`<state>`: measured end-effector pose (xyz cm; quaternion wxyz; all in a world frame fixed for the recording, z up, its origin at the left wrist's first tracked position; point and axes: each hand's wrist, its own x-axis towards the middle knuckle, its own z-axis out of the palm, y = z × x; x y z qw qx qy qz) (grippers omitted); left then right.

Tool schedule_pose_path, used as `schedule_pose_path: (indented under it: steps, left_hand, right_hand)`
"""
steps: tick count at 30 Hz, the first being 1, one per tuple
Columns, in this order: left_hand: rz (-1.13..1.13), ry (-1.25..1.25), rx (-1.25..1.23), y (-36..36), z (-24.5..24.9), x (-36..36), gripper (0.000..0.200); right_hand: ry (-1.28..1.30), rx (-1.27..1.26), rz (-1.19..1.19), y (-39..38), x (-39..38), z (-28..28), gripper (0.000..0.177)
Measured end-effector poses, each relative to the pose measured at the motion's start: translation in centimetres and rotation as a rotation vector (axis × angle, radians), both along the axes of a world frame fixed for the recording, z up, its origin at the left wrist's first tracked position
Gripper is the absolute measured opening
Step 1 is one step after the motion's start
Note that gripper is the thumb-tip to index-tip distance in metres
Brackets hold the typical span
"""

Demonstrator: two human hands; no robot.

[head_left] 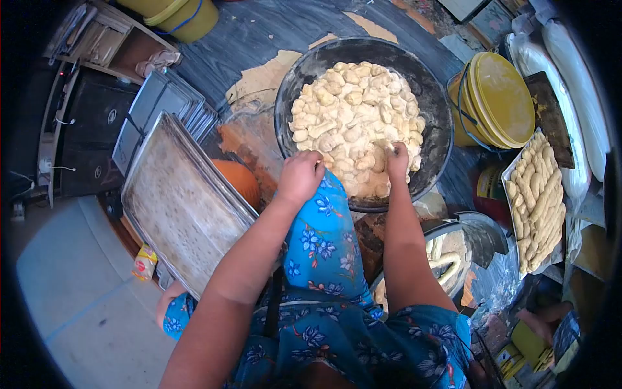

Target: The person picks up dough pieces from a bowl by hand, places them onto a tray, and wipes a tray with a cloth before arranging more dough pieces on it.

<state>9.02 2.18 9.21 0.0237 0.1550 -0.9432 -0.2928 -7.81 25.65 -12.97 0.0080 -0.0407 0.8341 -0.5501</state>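
Observation:
A wide black basin holds a heap of pale, floury dough pieces. At the basin's near right side, my right hand is closed at the edge of the heap, its fingers curled round a small bit of dough. My left hand rests on my knee, clothed in blue flowered fabric, beside the basin's near left rim. Its fingers are curled, and whatever they may hold is hidden.
Metal trays lean at the left, near an orange container. Yellow lidded buckets stand at the right, above a tray of twisted dough. A second basin with dough strips sits by my right forearm.

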Motion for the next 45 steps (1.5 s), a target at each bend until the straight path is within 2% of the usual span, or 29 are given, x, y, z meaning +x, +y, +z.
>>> schedule_pose_path:
  steps: [3, 7, 8, 11, 14, 15, 17, 19, 20, 21, 23, 26, 29, 32, 35, 38, 41, 42, 45]
  left_hand:
    - [-0.007, 0.01, -0.002, 0.0, -0.2, 0.0, 0.017]
    - [-0.006, -0.005, 0.002, -0.1, 0.1, 0.0, 0.019]
    - [-0.006, -0.023, 0.005, 0.0, 0.3, -0.1, 0.021]
    - [-0.006, -0.023, 0.003, 0.0, 0.0, -0.2, 0.02]
    - [-0.028, -0.021, -0.003, 0.0, 0.1, -0.2, 0.02]
    - [-0.029, -0.031, -0.008, 0.0, 0.1, -0.2, 0.02]
    - [-0.025, -0.047, -0.022, 0.0, 0.1, -0.2, 0.02]
    - [-0.022, -0.034, -0.018, 0.0, 0.1, -0.1, 0.021]
    - [-0.021, -0.028, -0.015, 0.0, 0.1, -0.1, 0.021]
    - [-0.02, -0.028, -0.013, 0.0, 0.1, 0.0, 0.021]
    - [-0.018, -0.029, -0.009, 0.0, 0.2, 0.0, 0.021]
    - [-0.016, -0.034, -0.013, 0.0, 0.1, -0.1, 0.021]
    - [-0.02, -0.049, -0.002, 0.0, 0.5, -0.2, 0.021]
    - [-0.012, -0.016, 0.013, 0.0, 0.4, -0.2, 0.022]
    - [-0.007, -0.025, 0.012, 0.1, 0.6, -0.1, 0.022]
    - [-0.009, -0.04, -0.007, 0.0, 0.2, -0.1, 0.022]
    - [-0.003, -0.061, -0.018, 0.0, 0.7, -0.2, 0.022]
    - [-0.008, -0.05, -0.02, 0.0, 0.6, -0.1, 0.022]
    - [-0.016, -0.037, -0.023, 0.1, 0.4, 0.0, 0.022]
  right_hand:
    - [-0.241, -0.35, -0.179, 1.7, 1.1, 0.7, 0.017]
    - [-0.01, -0.494, -0.262, 1.2, 2.5, 3.1, 0.016]
    - [-0.004, -0.429, -0.23, 1.4, 2.7, 3.9, 0.018]
    - [0.032, -0.597, -0.287, 0.8, 2.2, 8.7, 0.031]
    - [-0.172, -0.821, -0.119, -1.3, 1.3, 17.1, 0.051]
    - [-0.225, -0.77, -0.053, -1.3, 0.7, 16.9, 0.065]
    - [-0.26, -0.641, -0.025, 0.1, -2.4, 9.7, 0.053]
    - [-0.387, 0.005, -0.071, 0.8, -3.1, 6.3, 0.037]
    - [-0.12, 0.317, -0.043, 1.7, -3.0, 1.4, 0.026]
    - [-0.221, 0.49, 0.021, 1.8, -1.9, 0.9, 0.027]
    - [0.024, 0.797, -0.019, 0.2, 2.4, 3.3, 0.031]
    - [-0.121, 0.784, 0.053, 0.1, 3.4, 3.5, 0.035]
    - [-0.153, 0.805, 0.093, 0.7, 3.5, 3.8, 0.037]
    - [0.011, 0.731, 0.026, 0.7, 3.8, 3.9, 0.036]
    - [-0.097, 0.741, 0.062, 0.7, 3.0, 4.2, 0.033]
    - [-0.073, 0.661, 0.048, 1.2, 2.8, 3.7, 0.026]
    - [-0.335, 0.187, -0.092, 3.0, 2.4, 2.0, 0.019]
    - [-0.338, -0.024, -0.222, 3.1, 2.5, 1.6, 0.015]
    - [-0.178, -0.343, -0.343, 3.4, 3.1, 1.2, 0.01]
